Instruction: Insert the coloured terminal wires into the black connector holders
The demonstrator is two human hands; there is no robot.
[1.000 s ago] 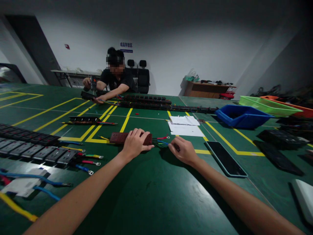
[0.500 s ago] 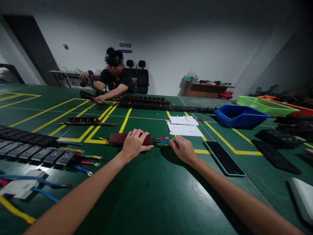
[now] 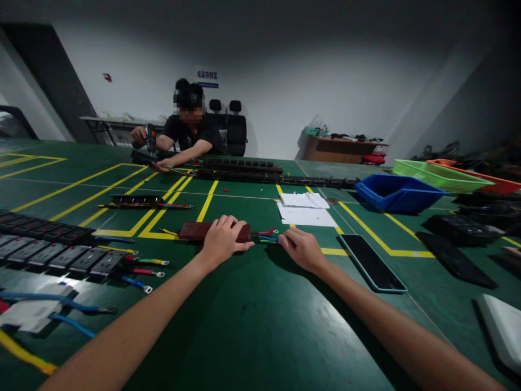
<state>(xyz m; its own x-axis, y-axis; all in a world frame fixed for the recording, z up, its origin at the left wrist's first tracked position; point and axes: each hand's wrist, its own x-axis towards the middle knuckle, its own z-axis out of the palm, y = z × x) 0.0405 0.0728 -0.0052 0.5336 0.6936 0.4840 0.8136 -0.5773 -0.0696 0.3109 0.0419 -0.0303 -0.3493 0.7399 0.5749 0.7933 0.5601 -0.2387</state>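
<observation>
A dark red socket strip lies on the green table in front of me. My left hand rests over its right half, with thumb and fingers closed around the sides. Red, blue and green-yellow wires come out of the strip's right end, and a red one ends in a ring terminal. At the tips of these wires my right hand is closed in a pinch on a wire; its fingers partly hide the wire's end. A short yellow wire sticks out at the strip's left end.
Black socket strips with ring-terminal wires lie at left, a short black strip beyond. Right are a phone, white papers and a blue bin. Across the table a person holds a power drill over a black strip.
The whole view has shifted very slightly. My left hand stays on the strip, and my right fingertips sit slightly closer over the wire ends.
</observation>
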